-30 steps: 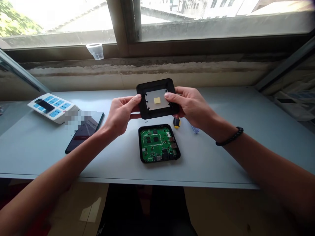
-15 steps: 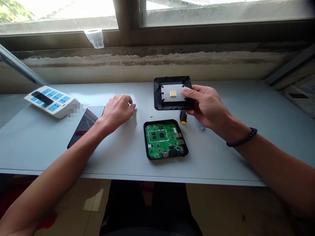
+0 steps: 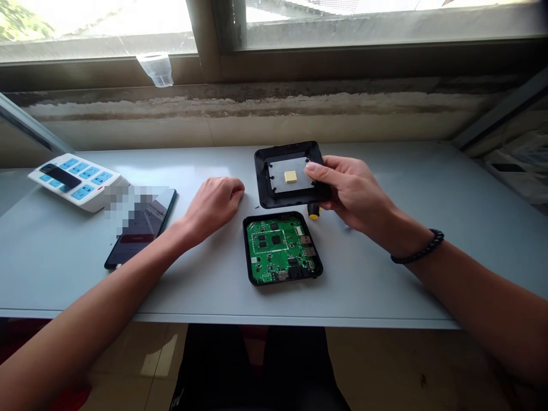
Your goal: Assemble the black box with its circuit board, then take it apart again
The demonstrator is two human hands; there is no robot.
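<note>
Looking down on a grey desk below a window. Plastic cup stuck on the window glass, top left. Far left: white power strip with blue sockets. Phone lies just right of it, screen partly pixelated.

Centre: black lid, held up by the right hand, which pinches its right edge, thumb on the inner face reaching the metal plate, other fingers behind. Can't tell if the lid touches the desk. Left hand rests on the desk, fingers loosely curled, empty, just left of the lid.

Nearer the camera, green PCB sits in a black base, close below the lid. Screwdriver, yellow and black handle, lies between lid and right hand, shaft hidden. Yellow thermal pad sits mid-plate. Black bracelet on right wrist.
</note>
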